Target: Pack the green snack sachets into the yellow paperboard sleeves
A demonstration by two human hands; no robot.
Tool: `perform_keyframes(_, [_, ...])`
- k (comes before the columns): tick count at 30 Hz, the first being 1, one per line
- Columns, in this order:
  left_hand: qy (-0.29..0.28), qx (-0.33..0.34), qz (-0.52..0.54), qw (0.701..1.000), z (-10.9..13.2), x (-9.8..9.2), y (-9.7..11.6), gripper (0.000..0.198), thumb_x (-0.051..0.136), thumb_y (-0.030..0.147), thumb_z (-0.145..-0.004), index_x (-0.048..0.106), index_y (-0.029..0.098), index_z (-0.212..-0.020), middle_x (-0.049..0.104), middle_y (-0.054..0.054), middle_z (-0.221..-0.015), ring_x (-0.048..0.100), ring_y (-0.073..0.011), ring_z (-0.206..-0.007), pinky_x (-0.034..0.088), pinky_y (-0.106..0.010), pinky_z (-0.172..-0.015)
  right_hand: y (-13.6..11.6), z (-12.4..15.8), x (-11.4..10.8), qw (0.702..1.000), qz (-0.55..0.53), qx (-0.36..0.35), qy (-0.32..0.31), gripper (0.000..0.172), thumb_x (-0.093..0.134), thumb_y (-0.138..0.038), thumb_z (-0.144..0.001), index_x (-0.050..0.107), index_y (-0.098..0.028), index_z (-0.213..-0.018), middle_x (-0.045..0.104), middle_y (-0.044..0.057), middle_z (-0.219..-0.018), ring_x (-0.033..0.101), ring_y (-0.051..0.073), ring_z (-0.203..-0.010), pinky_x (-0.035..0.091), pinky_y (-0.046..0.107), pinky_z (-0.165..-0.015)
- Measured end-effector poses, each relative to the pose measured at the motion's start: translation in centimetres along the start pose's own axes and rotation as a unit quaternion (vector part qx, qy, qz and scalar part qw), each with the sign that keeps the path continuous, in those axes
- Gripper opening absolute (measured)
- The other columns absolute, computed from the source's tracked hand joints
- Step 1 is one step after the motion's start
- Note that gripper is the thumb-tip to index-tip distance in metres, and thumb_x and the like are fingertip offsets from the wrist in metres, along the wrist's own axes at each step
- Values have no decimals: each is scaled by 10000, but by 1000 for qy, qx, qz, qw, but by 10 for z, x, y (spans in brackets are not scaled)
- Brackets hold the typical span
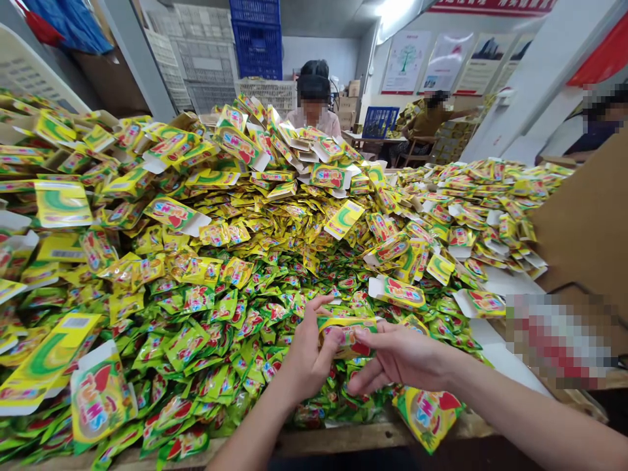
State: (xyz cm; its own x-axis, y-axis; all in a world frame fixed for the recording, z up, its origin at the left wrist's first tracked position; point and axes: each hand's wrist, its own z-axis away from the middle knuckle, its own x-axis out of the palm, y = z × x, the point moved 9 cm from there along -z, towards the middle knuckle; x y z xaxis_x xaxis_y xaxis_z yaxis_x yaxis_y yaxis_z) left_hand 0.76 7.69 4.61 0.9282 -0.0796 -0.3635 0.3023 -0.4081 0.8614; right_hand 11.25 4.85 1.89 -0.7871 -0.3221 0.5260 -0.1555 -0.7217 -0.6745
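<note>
Here, a glossy oblong carton (350, 325) between left hand (311, 350) and right hand (405, 353).

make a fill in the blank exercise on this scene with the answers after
The number of boxes held between the left hand and right hand is ____.
Packets beside the left hand are mostly ____ in colour.
In this view, blue crates stand to the ____ of the wall posters.

Missing words: one; green; left.
</note>
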Motion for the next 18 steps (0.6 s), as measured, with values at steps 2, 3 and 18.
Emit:
perform_keyframes(2, [-2, -31, 85, 996, -1, 2, -5, 390, 364, 355, -919, 304, 209, -1276, 598, -91, -1070, 610, -188, -938, 494, -331, -824, -9, -3, -8, 998, -11, -46, 42, 277, 717, -382, -724, 531, -195, -810, 719, -5, -825, 726, 204, -661, 546, 304, -644])
perform_keyframes(3, [-5, -44, 122, 991, -2, 4, -7, 380, 343, 350, -928, 290, 208, -1276, 608, -86, -1054, 619, -181, -911, 502, -317, -798, -12, -4, -11, 996, -11, -67, 60, 272, 720, -382, -721, 544, -193, -808, 723, -3, -826, 725, 196, -652, 546, 298, -646])
perform_keyframes(18, [34, -36, 102, 994, -2, 0, -12, 227, 405, 354, -916, 448, 225, -1098, 606, -17, -904, 585, -128, -700, 458, -240, -641, -31, -3, -11, 929, 142, -277, 199, 358, 741, -469, -645, 675, -153, -800, 695, 40, -790, 590, 98, -472, 512, 243, -478])
